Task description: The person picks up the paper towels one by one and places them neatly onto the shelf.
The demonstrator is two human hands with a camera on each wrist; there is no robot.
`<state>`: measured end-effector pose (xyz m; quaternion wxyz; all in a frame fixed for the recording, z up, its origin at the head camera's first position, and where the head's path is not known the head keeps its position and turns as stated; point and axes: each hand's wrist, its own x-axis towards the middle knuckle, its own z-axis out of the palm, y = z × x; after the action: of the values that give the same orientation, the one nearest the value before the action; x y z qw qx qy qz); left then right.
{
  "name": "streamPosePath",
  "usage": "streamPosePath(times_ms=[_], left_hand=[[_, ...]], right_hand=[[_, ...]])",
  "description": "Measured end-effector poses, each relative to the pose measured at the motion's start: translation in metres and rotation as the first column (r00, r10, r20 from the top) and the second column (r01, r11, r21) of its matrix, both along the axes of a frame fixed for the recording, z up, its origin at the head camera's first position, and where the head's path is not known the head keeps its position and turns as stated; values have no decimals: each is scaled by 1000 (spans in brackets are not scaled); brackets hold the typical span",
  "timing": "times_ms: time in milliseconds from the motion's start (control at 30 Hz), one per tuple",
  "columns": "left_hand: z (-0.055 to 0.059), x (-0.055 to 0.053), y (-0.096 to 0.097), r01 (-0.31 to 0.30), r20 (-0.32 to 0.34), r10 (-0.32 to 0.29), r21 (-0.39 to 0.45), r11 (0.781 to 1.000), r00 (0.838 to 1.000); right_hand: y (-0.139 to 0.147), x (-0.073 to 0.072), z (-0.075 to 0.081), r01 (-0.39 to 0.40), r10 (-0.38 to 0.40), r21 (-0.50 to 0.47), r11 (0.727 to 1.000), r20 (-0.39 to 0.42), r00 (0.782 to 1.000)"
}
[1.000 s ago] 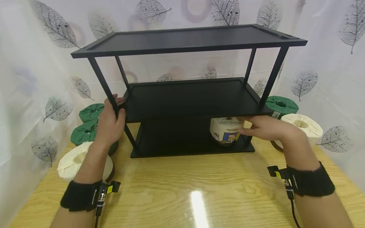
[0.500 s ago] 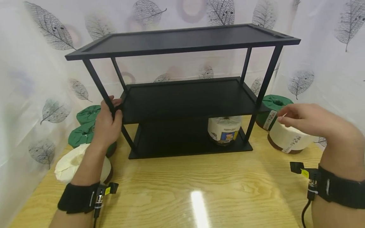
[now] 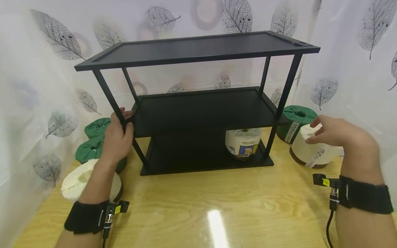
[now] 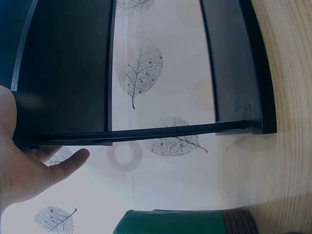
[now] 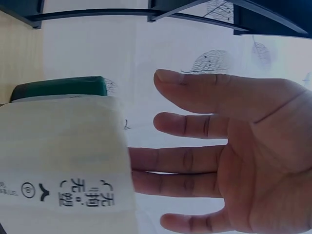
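A black tiered shelf (image 3: 198,112) stands on the table. My left hand (image 3: 119,134) holds its front left post at the middle tier, thumb on the near side and fingers behind. In the left wrist view the thumb (image 4: 70,165) shows beside the shelf edge. My right hand (image 3: 341,132), fingers spread, is over a wrapped cream toilet paper roll (image 3: 310,148) with a brown base, right of the shelf. In the right wrist view the middle fingertips are right at this roll's (image 5: 63,146) edge. Another cream roll (image 3: 243,143) with a cartoon picture sits on the bottom tier, at its right end.
Behind the right cream roll stands a green roll (image 3: 299,115). Left of the shelf are two green rolls (image 3: 97,127) and a cream roll (image 3: 77,179), partly behind my left forearm. A leaf-patterned curtain (image 3: 192,17) hangs around the wooden table (image 3: 186,203).
My right hand has let go of the cartoon roll on the bottom tier and moved right, over the cream roll beside the shelf. My left hand has stayed on the post.
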<state>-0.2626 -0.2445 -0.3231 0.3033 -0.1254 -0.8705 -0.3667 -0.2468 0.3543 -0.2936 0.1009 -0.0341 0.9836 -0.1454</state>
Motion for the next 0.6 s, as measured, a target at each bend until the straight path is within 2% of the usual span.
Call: streamPosePath(times_ms=[300,600], left_hand=[[3,0,3,16,-21,-16,10,1000,1000],[1,-1,2,15,1,-15,5,1000,1000]], right_hand=[[1,-16,-13,-10,11,16,1000,-7,1000],[1,-21,-28,46,-46,33,998,23,999]])
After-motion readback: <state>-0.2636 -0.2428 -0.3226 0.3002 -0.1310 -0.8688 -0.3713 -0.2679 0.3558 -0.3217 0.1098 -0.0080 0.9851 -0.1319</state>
